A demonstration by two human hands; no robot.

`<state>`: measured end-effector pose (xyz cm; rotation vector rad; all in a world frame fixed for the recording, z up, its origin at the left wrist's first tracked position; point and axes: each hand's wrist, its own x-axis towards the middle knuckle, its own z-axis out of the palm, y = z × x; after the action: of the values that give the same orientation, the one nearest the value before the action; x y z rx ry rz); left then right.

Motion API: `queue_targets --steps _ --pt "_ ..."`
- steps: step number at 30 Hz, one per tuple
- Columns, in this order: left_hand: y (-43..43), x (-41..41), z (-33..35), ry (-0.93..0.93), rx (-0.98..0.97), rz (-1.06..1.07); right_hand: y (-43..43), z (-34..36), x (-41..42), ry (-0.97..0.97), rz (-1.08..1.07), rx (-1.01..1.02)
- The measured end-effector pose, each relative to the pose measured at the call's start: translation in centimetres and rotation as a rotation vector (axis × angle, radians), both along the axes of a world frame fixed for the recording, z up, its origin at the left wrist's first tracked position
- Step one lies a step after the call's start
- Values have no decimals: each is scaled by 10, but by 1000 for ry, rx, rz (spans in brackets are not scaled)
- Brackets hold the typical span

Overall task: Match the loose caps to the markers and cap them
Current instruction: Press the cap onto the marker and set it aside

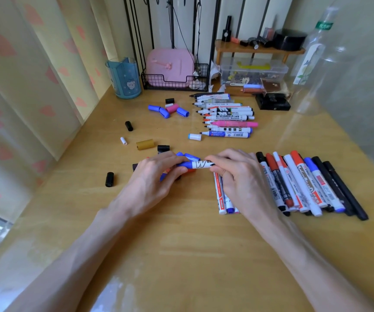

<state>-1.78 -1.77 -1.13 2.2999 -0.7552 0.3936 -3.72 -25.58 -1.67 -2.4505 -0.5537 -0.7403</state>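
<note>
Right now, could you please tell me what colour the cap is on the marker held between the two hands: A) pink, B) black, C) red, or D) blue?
D: the left hand grips a blue cap at one end of the white-barrelled marker, while the right hand holds the other end.

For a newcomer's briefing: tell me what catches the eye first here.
Dead centre, the left hand and right hand grip a blue whiteboard marker between them over the wooden desk. To the right lies a row of capped markers. Farther back sits a stack of uncapped markers, with loose caps scattered to its left.
</note>
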Motion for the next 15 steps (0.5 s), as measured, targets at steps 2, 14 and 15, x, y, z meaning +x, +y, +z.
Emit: queue_targets --steps 2,14,15 --pt "1 1 0 28 10 -13 -1 -1 2 17 4 16" --pt "5 2 4 21 -92 62 -9 20 -3 209 -21 232" --pt "6 2 5 21 -102 68 -12 22 -3 249 -27 291"
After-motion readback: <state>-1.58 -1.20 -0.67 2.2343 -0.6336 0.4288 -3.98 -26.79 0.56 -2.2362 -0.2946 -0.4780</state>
